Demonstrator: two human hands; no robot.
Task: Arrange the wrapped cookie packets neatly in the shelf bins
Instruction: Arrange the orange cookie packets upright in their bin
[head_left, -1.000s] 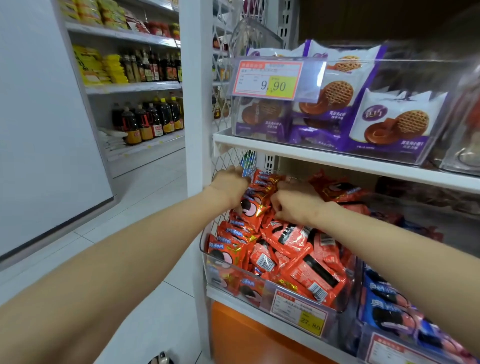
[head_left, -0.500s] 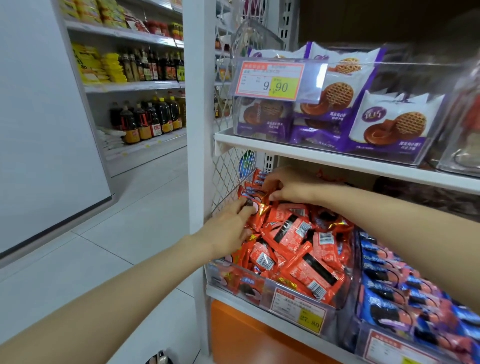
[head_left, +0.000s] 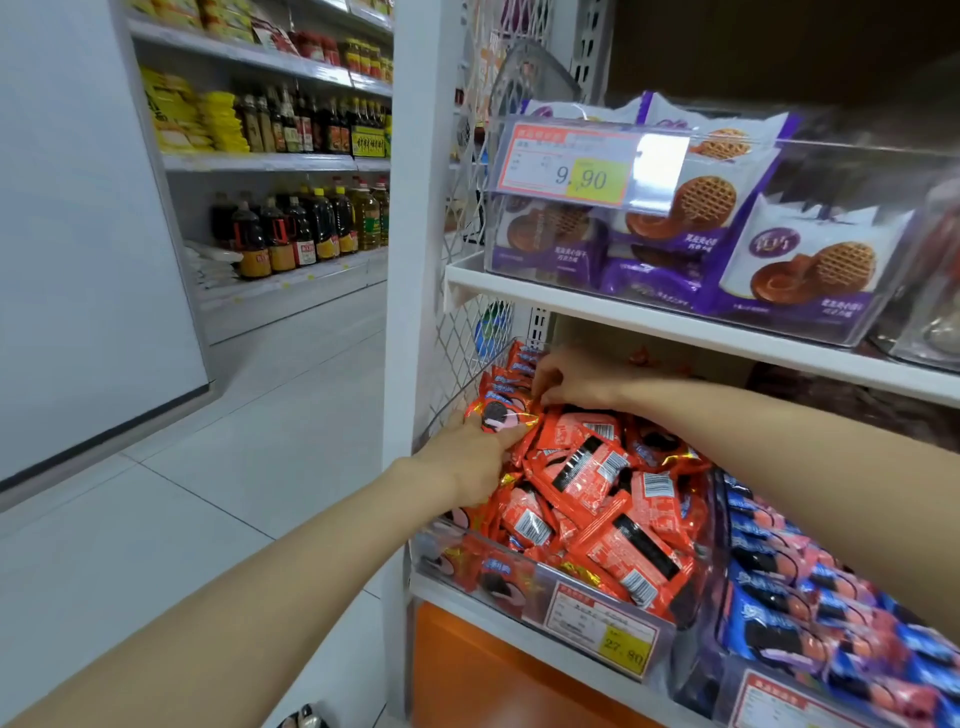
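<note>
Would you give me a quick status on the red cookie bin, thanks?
Left hand holds one red packet at left wall of bin. Right hand pinches the upright row at back. Front pile loose, unsorted. Nothing blocking.

Head camera looks forward and down, near the bin (head_left: 437, 540).

White shelf (head_left: 493, 621) bearing clear bin (head_left: 449, 553) of red packets (head_left: 623, 545) beside second bin (head_left: 724, 680) of blue packets (head_left: 779, 623)

Cookie packets (head_left: 597, 493) in bin (head_left: 447, 545) on lower shelf (head_left: 519, 629); second bin (head_left: 727, 680) just right; third bin (head_left: 857, 171) on upper shelf (head_left: 675, 322).
</note>
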